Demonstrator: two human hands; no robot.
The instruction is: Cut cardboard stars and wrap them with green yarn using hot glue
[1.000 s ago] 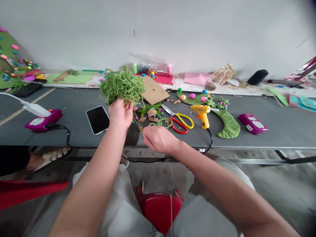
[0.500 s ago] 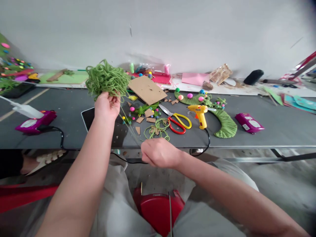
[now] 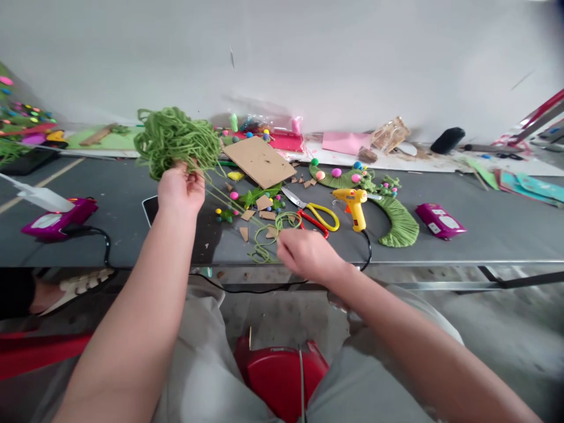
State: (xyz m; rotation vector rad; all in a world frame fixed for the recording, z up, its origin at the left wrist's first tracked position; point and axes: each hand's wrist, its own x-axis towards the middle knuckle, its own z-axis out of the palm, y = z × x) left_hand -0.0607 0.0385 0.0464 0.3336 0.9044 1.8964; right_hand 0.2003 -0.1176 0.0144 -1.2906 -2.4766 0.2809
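My left hand (image 3: 181,191) holds up a loose bundle of green yarn (image 3: 176,141) above the table (image 3: 445,249). A strand runs from the bundle down toward my right hand (image 3: 306,254), which is closed on the yarn near the table's front edge. Loose yarn coils (image 3: 264,247) lie just left of that hand. Behind it are scissors (image 3: 324,216) with one red and one yellow handle, partly hidden by my fist. A yellow glue gun (image 3: 356,208) stands to their right, close to a crescent wrapped in green yarn (image 3: 400,220) with pom-poms along its far part.
Cardboard scraps (image 3: 248,215) and a square cardboard sheet (image 3: 259,161) lie mid-table. Purple power sockets sit at left (image 3: 59,220) and right (image 3: 439,220), with a black cable (image 3: 247,289) hanging below the edge. Another person's sandalled foot (image 3: 73,291) shows at lower left.
My right hand has moved right and slightly up, drawing the strand out. My left hand with the yarn bundle has shifted a little left. Part of the scissors' red handle is now covered.
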